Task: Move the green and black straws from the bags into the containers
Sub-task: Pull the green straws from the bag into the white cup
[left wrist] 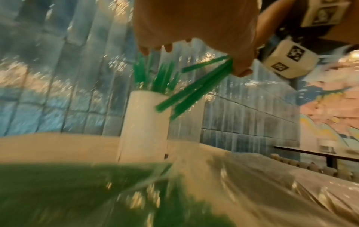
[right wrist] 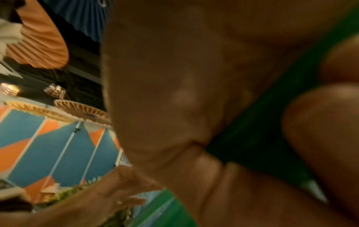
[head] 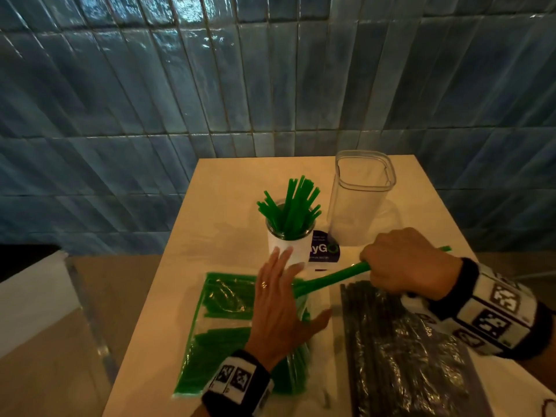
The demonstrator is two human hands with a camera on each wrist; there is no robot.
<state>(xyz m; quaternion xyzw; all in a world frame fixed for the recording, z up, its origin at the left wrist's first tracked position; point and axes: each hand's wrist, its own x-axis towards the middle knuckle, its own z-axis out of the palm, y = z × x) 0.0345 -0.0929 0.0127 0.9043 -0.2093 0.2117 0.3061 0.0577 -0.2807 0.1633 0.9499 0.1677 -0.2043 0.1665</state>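
Observation:
My right hand [head: 403,263] grips a bundle of green straws [head: 328,279] held low over the table, their ends pointing left; the same bundle [left wrist: 196,90] shows in the left wrist view. My left hand [head: 279,299] lies flat with straight fingers on the clear bag of green straws [head: 225,320]. Behind it a white round container [head: 285,249] holds several upright green straws [head: 288,209]. A clear bag of black straws [head: 400,347] lies at the right. The clear square container [head: 361,194] stands empty at the back.
The pale table [head: 228,182] butts against a blue tiled wall [head: 150,100]. A dark round sticker [head: 323,251] lies between the two containers. A white box edge [head: 30,296] sits off the table to the left.

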